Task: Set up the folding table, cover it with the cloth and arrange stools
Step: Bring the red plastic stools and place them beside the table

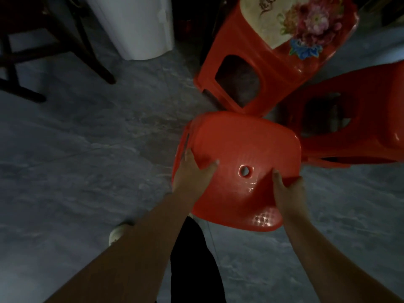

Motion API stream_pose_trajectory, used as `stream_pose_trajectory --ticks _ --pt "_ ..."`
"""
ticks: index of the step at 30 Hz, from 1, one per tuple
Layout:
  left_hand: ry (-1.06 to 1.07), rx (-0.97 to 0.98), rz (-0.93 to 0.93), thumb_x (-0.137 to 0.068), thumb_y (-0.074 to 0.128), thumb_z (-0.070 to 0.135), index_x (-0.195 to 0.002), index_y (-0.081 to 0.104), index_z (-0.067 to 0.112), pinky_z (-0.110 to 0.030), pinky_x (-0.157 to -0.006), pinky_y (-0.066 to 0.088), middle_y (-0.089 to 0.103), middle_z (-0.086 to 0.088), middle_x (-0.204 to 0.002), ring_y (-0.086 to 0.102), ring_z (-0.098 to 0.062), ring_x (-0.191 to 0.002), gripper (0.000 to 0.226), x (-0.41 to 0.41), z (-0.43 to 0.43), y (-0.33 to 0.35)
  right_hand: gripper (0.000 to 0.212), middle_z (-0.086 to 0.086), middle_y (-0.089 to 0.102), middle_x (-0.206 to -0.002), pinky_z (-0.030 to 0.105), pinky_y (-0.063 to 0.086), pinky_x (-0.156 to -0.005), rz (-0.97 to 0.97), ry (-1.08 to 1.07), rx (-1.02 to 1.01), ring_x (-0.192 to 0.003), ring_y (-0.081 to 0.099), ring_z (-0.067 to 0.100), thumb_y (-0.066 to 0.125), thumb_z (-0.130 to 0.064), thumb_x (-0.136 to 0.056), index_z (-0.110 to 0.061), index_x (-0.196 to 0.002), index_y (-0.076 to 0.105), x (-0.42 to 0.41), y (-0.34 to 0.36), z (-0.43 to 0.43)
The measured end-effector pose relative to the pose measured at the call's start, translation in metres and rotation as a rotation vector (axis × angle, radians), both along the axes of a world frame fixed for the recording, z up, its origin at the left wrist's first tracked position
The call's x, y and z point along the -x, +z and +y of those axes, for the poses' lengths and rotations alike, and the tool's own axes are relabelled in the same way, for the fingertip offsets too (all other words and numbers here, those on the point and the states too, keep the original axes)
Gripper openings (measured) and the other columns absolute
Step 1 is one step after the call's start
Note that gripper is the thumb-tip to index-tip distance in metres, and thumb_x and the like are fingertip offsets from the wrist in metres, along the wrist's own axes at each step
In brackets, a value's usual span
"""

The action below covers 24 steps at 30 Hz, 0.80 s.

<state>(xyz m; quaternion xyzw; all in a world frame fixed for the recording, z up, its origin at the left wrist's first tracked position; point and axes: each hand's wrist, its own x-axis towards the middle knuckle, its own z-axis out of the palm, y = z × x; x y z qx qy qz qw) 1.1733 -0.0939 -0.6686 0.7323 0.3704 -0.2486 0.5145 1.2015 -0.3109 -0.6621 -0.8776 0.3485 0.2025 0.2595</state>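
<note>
I look straight down at a plain red plastic stool [238, 149] with a small round hole in its seat. My left hand [193, 171] grips its left edge, thumb on the seat. My right hand [288, 193] grips the near right corner. Behind it stands a red stool with a flower-printed seat [282, 47], and a third red stool [358, 127] lies to the right, partly cut off by the frame. No folding table or cloth shows.
A white cylindrical container [140, 27] stands at the back. Dark wooden furniture legs [26, 68] occupy the upper left. The floor [87, 171] is grey mottled concrete. My dark trouser leg [194, 270] and a light shoe [118, 234] are below.
</note>
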Motion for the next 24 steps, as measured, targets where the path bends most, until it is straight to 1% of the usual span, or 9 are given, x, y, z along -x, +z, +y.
stream_pose_trajectory --ticks 2,4,7,9,12,16,20,22,24 --pt "0.086 -0.01 0.0 -0.053 0.052 0.078 -0.144 0.026 0.02 -0.047 -0.104 0.038 0.044 -0.005 -0.143 0.045 -0.025 -0.127 0.111 0.01 0.023 0.003 0.084 0.013 0.058 -0.122 0.052 0.046 -0.091 -0.035 0.081 0.003 -0.109 0.057 0.035 0.048 -0.074 -0.069 -0.012 -0.125 0.043 -0.003 0.008 0.026" --pt "0.173 -0.018 0.012 -0.054 0.051 0.078 -0.143 0.028 0.024 -0.048 -0.101 0.04 0.046 -0.002 -0.14 0.047 -0.024 -0.125 0.107 0.022 0.049 0.007 0.079 0.018 0.052 -0.128 0.051 0.043 -0.096 -0.063 0.148 -0.01 -0.116 0.051 0.038 0.054 -0.063 -0.077 -0.007 -0.131 0.038 -0.008 0.014 0.058" --pt "0.297 -0.012 0.023 -0.064 0.054 0.073 -0.14 0.032 0.025 -0.046 -0.1 0.042 0.049 -0.001 -0.137 0.05 -0.025 -0.121 0.093 0.045 0.088 0.016 0.082 0.027 0.037 -0.137 0.05 0.034 -0.099 -0.058 0.294 0.054 -0.125 0.038 0.043 0.057 -0.052 -0.085 -0.003 -0.141 0.024 -0.005 0.023 0.104" --pt "0.379 -0.061 0.022 -0.075 0.057 0.063 -0.141 0.031 0.022 -0.041 -0.098 0.041 0.049 -0.004 -0.137 0.049 -0.026 -0.121 0.082 0.068 0.107 0.019 0.085 0.027 0.032 -0.141 0.052 0.03 -0.102 -0.074 0.397 0.08 -0.128 0.033 0.044 0.055 -0.052 -0.086 -0.004 -0.145 0.017 0.002 0.028 0.131" --pt "0.537 -0.136 -0.025 -0.079 0.059 0.057 -0.14 0.032 0.02 -0.035 -0.089 0.04 0.049 -0.004 -0.135 0.05 -0.025 -0.12 0.076 0.111 0.129 0.026 0.084 0.025 0.028 -0.146 0.054 0.026 -0.104 -0.089 0.544 0.042 -0.132 0.028 0.043 0.054 -0.049 -0.088 -0.007 -0.147 0.014 0.012 0.037 0.174" --pt "0.777 -0.25 -0.077 -0.08 0.06 0.054 -0.134 0.04 0.02 -0.032 -0.082 0.038 0.055 0.0 -0.126 0.053 -0.023 -0.114 0.068 0.182 0.161 0.037 0.081 0.025 0.03 -0.146 0.045 0.029 -0.104 -0.095 0.766 -0.049 -0.13 0.034 0.04 0.054 -0.044 -0.089 -0.006 -0.148 0.014 0.048 0.041 0.24" --pt "0.971 -0.335 -0.074 -0.077 0.062 0.055 -0.132 0.04 0.023 -0.031 -0.078 0.039 0.054 0.007 -0.12 0.055 -0.018 -0.106 0.067 0.277 0.192 0.044 0.075 0.021 0.04 -0.143 0.038 0.033 -0.104 -0.108 0.994 -0.179 -0.128 0.042 0.033 0.058 -0.04 -0.088 -0.002 -0.143 0.025 0.12 0.038 0.305" --pt "1.057 -0.366 -0.048 -0.074 0.063 0.058 -0.132 0.04 0.023 -0.034 -0.08 0.044 0.056 0.004 -0.122 0.057 -0.019 -0.105 0.071 0.335 0.199 0.047 0.078 0.017 0.042 -0.142 0.036 0.031 -0.108 -0.116 1.115 -0.234 -0.129 0.043 0.03 0.059 -0.046 -0.083 -0.004 -0.142 0.029 0.166 0.039 0.333" --pt "1.149 -0.393 -0.02 -0.071 0.064 0.059 -0.133 0.039 0.021 -0.038 -0.084 0.048 0.056 0.001 -0.123 0.057 -0.021 -0.107 0.077 0.394 0.199 0.049 0.087 0.014 0.046 -0.141 0.042 0.033 -0.108 -0.092 1.229 -0.287 -0.128 0.044 0.028 0.054 -0.058 -0.072 -0.009 -0.141 0.033 0.213 0.036 0.358"
